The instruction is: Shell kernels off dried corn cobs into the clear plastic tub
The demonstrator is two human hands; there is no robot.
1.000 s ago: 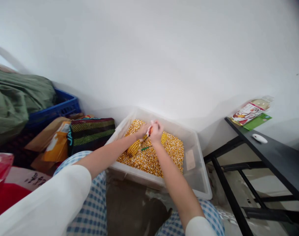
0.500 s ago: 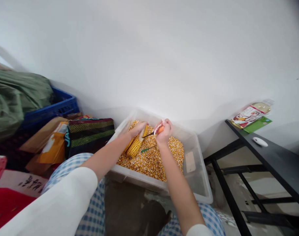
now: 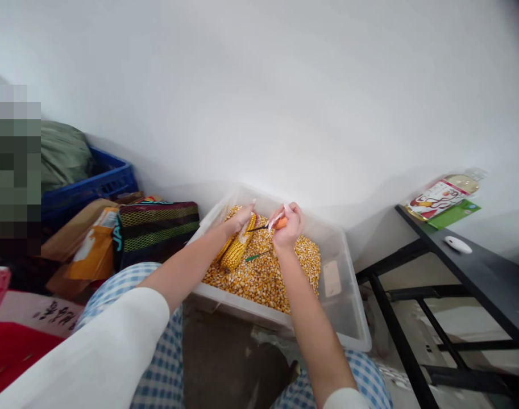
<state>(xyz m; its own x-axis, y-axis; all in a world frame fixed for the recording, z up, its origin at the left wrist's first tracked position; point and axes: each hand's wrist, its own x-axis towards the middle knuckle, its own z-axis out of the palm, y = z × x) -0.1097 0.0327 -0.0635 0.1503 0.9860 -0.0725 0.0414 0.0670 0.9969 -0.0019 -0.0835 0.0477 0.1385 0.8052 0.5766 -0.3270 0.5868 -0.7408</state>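
Note:
My left hand (image 3: 241, 218) is closed around the upper end of a partly stripped yellow corn cob (image 3: 234, 254); some of its fingers are hidden. In my right hand (image 3: 292, 228) is a screwdriver-like tool with an orange handle (image 3: 280, 223) and a thin dark shaft. The shaft points left, its tip at the cob's bare side. Another cob lies just left of this one, partly covered. Both hands are over loose corn kernels (image 3: 259, 287) in a translucent plastic bin (image 3: 348, 307). A green-handled thin tool (image 3: 253, 257) rests on the kernels.
At the left stand a blue crate (image 3: 118, 176) with green cloth, cardboard and a dark mesh bag (image 3: 157, 233). To the right, a black bench (image 3: 493, 284) carries a bottle (image 3: 442, 196), a green packet (image 3: 455, 215) and a white oval object (image 3: 457, 245). The wall rises behind the bin.
My right hand has shifted slightly right with the tool, whose tip stays by the cob. My left hand still grips the cob, with a finger now lifted. The view has moved a little.

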